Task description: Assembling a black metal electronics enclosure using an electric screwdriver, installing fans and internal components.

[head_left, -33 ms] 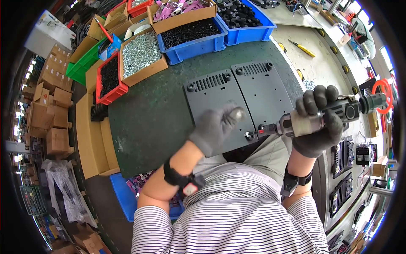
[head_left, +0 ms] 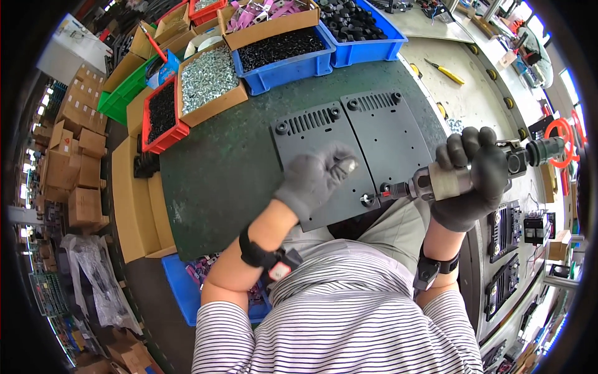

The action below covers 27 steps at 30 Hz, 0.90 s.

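My right hand (head_left: 470,177), in a dark grey glove, is wrapped round a pneumatic screwdriver (head_left: 451,182) lying almost level. Its bit points left at a round black foot (head_left: 368,199) near the front right corner of a black metal plate (head_left: 321,149); a bright metal bit or screw shows there. Over that plate hovers my gloved left hand (head_left: 316,177), fingers curled together, with a pale shiny spot at the fingertips; what they hold, if anything, I cannot make out. A second black plate (head_left: 392,137) lies alongside, bearing similar round feet (head_left: 354,105) at its far corners.
Along the table's far edge stand a cardboard box of silver screws (head_left: 208,78), a red bin of small black parts (head_left: 163,115) and blue bins (head_left: 367,50) of black pieces. Yellow-handled pliers (head_left: 445,71) lie at the right. A red coiled hose (head_left: 560,143) trails from the screwdriver.
My left hand has shifted slightly left, away from the screwdriver's tip. The right thumb has moved up across the tool's body. The plates have stayed in place.
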{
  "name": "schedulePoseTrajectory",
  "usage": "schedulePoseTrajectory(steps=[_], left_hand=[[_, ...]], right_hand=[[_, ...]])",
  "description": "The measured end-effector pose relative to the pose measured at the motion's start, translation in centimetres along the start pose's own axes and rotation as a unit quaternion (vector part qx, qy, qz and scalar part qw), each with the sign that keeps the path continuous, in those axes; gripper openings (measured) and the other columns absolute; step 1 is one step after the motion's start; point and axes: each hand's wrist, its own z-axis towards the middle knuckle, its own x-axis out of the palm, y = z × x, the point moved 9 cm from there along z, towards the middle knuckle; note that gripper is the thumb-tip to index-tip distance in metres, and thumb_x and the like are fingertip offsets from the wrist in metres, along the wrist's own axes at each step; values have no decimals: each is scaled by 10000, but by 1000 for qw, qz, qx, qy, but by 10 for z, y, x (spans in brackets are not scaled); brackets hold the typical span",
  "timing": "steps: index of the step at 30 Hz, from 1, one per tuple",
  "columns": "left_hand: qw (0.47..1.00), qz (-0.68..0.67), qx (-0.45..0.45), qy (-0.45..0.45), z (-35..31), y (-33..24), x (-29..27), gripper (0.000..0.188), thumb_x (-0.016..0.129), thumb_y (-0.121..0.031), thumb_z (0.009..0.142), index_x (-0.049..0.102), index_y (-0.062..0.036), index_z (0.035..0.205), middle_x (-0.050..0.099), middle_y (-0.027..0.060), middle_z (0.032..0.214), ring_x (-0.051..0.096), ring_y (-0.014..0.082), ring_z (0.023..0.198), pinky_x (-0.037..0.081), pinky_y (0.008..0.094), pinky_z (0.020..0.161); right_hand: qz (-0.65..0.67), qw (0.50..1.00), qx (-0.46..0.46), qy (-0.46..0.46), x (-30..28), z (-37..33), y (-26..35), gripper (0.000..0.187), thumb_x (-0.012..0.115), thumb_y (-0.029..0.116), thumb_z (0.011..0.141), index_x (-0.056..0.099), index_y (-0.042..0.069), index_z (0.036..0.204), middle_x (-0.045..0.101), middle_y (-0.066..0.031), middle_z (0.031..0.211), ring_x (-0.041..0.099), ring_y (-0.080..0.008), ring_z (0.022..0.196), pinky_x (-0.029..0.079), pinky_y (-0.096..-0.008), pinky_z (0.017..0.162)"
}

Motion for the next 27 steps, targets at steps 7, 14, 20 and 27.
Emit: schedulePoseTrajectory(steps=[7,14,20,27], left_hand=[[968,245,46,-34,19,-9,-21,273,630,-238,845,643,-26,1017,675,51,918,617,114,842,485,277,762],[973,105,-177,100,-42,33,-43,263,702,-205,788,662,-57,1002,647,57,793,564,93,696,464,259,655],[977,203,-51,-45,-58,14,-55,317,715,-273,753,664,-96,1010,545,36,628,480,102,551,421,275,546],[997,40,-27,-57,-101,9,-38,340,744,-172,705,669,-93,1027,593,61,681,500,147,535,446,272,533]], right_hand=[[-39,998,30,-25,-4,-20,-3,427,614,143,700,441,59,1081,432,-46,862,451,-154,711,394,-291,624],[-19,998,57,23,6,-24,-12,428,641,69,680,494,59,1082,545,-89,902,591,-219,756,497,-377,678],[-54,992,110,3,19,-31,-48,432,647,62,667,503,54,1074,544,-112,866,599,-243,743,514,-394,665],[-77,982,171,15,38,-41,-79,454,683,24,657,492,61,1068,552,-93,865,601,-213,762,534,-360,685]])
